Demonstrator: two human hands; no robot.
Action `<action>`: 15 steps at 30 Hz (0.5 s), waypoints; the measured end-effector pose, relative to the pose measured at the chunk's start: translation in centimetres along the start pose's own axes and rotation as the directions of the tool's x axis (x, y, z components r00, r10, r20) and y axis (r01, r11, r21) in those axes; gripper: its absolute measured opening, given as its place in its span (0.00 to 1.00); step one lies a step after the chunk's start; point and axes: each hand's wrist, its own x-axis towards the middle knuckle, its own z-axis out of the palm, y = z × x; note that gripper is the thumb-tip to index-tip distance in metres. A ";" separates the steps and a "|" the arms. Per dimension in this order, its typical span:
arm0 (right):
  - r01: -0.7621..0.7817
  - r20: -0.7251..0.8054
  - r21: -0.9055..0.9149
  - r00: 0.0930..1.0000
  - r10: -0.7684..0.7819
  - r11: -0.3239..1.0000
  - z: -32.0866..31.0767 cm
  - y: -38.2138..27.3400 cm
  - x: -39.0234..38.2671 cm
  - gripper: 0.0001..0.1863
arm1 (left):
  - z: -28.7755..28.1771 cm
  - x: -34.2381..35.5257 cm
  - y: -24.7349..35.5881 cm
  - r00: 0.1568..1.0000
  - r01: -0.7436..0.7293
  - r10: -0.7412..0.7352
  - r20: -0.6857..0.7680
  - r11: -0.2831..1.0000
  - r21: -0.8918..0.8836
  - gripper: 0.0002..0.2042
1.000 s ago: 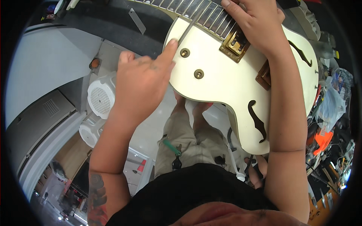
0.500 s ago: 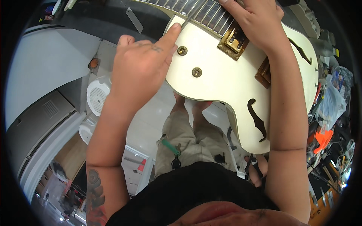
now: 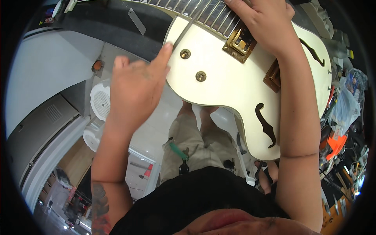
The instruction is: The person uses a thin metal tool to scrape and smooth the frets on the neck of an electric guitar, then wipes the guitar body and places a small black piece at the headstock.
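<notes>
A cream electric guitar (image 3: pixel 223 86) lies across my view, with a gold pickup (image 3: pixel 239 46), two round switches (image 3: pixel 185 53) and f-shaped holes. My left hand (image 3: pixel 137 86) is closed on a thin dark metal rod (image 3: pixel 184 30), index finger along it, at the guitar body's left edge. The rod slants up across the fretted neck (image 3: pixel 219 18), which has no strings visible over it. My right hand (image 3: pixel 268 27) grips the neck above the pickup, thumb on the frets; its fingertips are out of view or hidden.
A dark bench (image 3: pixel 109 27) behind the guitar carries a flat metal plate (image 3: pixel 136 21). White perforated stools (image 3: pixel 100 102) stand at the left beside a grey cabinet. A pale plastic bag (image 3: pixel 344 109), an orange object (image 3: pixel 337 144) and jumbled tools crowd the right.
My left hand first slid up toward the neck with the rod, then drew back down and to the left. My right hand has shifted only slightly.
</notes>
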 end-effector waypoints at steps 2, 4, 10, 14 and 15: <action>0.018 -0.020 -0.005 1.000 -0.018 1.000 -0.1 -0.3 0.2 0.22 | 0.2 2.1 -0.7 0.999 -0.026 0.026 -0.025 1.000 -0.005 0.25; -0.006 -0.012 0.016 1.000 0.006 1.000 -0.6 -0.3 0.1 0.21 | 0.3 2.9 -0.7 0.996 -0.067 0.066 -0.060 0.997 -0.022 0.25; -0.001 -0.017 -0.001 1.000 0.001 1.000 -0.2 0.0 0.1 0.21 | -0.3 0.5 -0.3 0.999 0.029 -0.027 0.043 0.999 -0.038 0.25; -0.006 -0.012 0.018 1.000 0.006 1.000 -0.3 -0.2 0.3 0.21 | 0.0 1.5 -0.3 1.000 -0.005 0.005 0.013 0.999 -0.033 0.24; -0.009 -0.017 0.015 1.000 0.009 1.000 -0.5 -0.2 0.2 0.21 | 0.0 0.9 -0.2 1.000 -0.008 0.009 0.019 0.998 -0.057 0.22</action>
